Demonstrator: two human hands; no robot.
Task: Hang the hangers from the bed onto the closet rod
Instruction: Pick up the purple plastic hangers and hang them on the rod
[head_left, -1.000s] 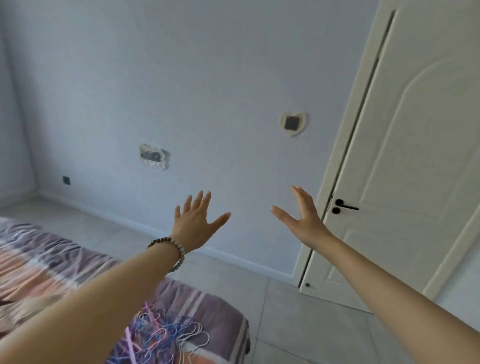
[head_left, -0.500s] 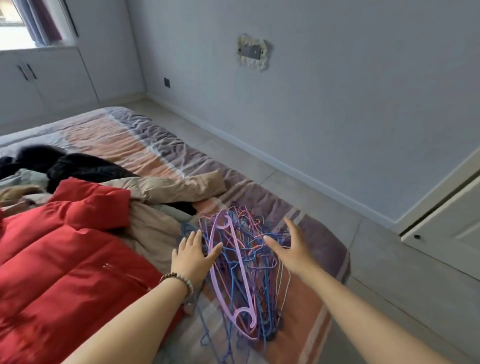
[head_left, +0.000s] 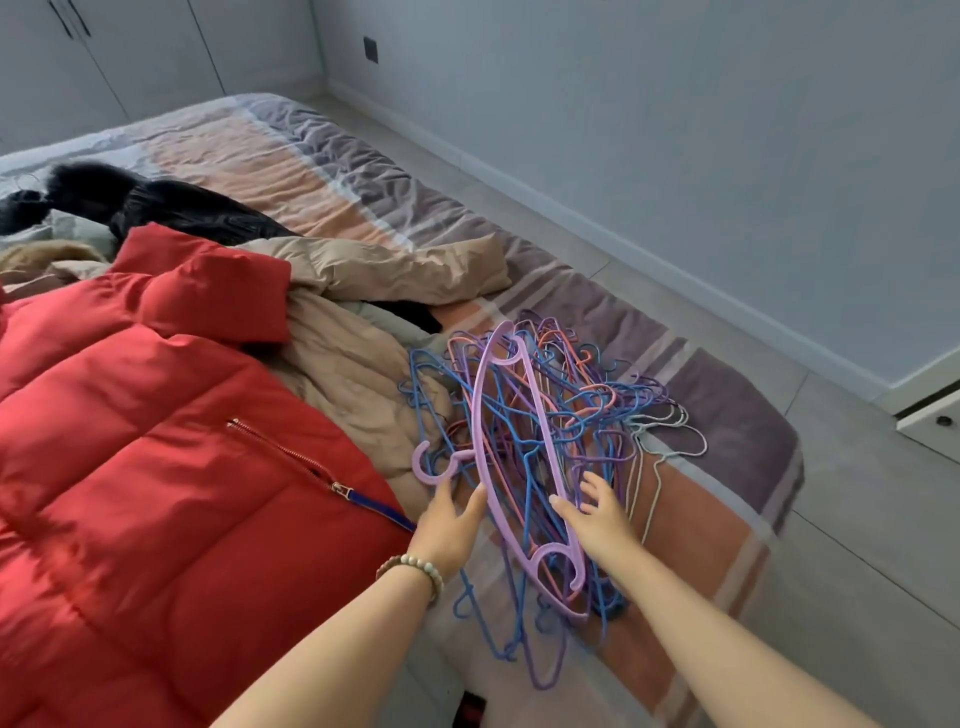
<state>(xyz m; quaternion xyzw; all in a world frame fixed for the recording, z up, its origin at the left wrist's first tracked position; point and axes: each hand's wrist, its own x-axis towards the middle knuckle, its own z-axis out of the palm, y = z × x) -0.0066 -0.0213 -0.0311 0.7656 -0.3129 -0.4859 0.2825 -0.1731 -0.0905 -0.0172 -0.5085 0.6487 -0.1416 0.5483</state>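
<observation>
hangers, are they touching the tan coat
Touching. In the head view the hangers at the pile's left edge lie right over the tan coat, with no gap showing.

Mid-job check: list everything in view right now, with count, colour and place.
hanger pile: many, blue, purple, pink, tangled on the bed's near corner
wide hanger: one, lilac, on top of the pile
puffer jacket: one, red, bed's left side
jacket: one, tan, between puffer jacket and pile
garment: one, black, behind the puffer jacket
bed: one, striped orange and purple
socket: one, dark, far wall
bracelet: one, beaded, left wrist
left hand: open, pile's left edge
right hand: open, over pile
</observation>
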